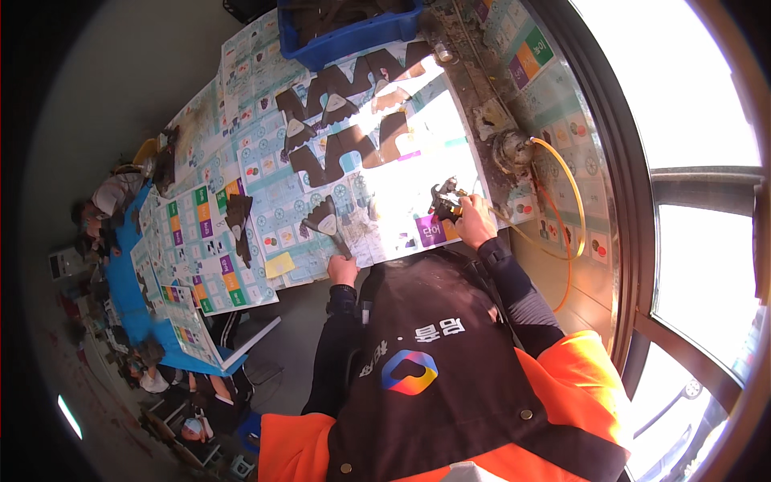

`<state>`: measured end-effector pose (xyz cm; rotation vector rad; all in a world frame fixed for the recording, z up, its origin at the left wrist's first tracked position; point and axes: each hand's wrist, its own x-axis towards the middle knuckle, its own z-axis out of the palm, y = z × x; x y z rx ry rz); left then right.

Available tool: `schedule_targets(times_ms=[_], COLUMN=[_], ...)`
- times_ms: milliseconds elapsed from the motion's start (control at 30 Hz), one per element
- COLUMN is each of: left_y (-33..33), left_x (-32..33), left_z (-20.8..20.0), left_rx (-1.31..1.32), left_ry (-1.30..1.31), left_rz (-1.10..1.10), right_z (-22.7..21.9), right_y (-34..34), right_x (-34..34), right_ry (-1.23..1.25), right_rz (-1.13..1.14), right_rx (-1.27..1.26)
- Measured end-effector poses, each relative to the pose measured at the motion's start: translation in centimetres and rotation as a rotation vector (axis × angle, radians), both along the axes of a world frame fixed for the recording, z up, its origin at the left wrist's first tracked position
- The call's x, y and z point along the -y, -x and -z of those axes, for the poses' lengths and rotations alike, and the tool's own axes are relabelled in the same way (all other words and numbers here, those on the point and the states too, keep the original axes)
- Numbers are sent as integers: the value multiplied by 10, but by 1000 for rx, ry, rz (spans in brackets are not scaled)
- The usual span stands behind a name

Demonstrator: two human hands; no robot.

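Observation:
My left hand (344, 271) is closed round the narrow stem of a fan-shaped dark brown piece (323, 218) with a pale patch. The wide end points away from me over the paper-covered table (293, 210). At the table's near right, my right hand (478, 222) grips a small black and brass tool that looks like a spray gun (446, 200), partly hidden by the fingers. Beyond both hands lie two rows of flat brown cut pieces (349, 149). Similar fan-shaped pieces (337, 109) lie among them.
A blue crate (353, 48) of dark pieces stands at the far edge. A yellow hose (577, 193) loops from a round metal fitting (512, 150) on the right. Dark pieces (238, 225) lie left of my left hand. People sit near a blue-covered table (132, 289) at far left.

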<state>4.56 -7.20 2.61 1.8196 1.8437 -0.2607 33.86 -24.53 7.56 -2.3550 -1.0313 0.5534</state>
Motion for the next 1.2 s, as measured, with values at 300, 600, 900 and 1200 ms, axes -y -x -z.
schedule_targets(times_ms=[300, 600, 900, 1200], left_y=[-104, -257, -364, -454], left_x=[-46, -60, -94, -188], left_z=[-187, -222, -205, -40], left_rx=[211, 313, 158, 172], left_ry=[-259, -76, 342, -27], left_rz=[682, 1230, 1451, 1581], right_z=[-4, -21, -5, -24], right_y=[-23, -23, -4, 5], right_x=[23, 45, 73, 52], right_ry=[-71, -135, -110, 24], right_rz=[137, 323, 527, 590], right_rx=[-140, -152, -148, -235])
